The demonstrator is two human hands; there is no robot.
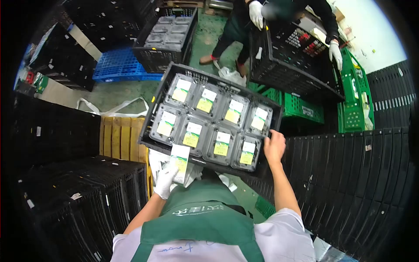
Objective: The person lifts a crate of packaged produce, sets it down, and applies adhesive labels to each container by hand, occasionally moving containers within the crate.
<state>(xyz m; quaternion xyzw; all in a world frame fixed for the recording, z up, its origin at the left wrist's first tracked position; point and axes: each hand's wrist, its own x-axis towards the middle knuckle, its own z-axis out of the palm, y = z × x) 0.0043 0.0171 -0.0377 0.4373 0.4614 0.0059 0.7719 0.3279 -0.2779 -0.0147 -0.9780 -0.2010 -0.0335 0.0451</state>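
A black crate [201,160] is tilted in front of me, with several clear plastic boxes [220,146] in two rows inside. Each box bears a white, yellow and green label. My left hand [166,180], in a white glove, is closed on a white and green label sheet [180,162] at the crate's near left side. Bare, my right hand [275,147] grips the crate's right end, its fingers bent over the rim. The dark contents of the boxes are too small to tell.
Across from me a co-worker's gloved hands [256,14] hold another black crate [297,74]. A blue pallet [124,65] and a crate of clear boxes [163,59] lie behind. Stacked black crates stand left and right. Green crates [303,108] sit at the back right.
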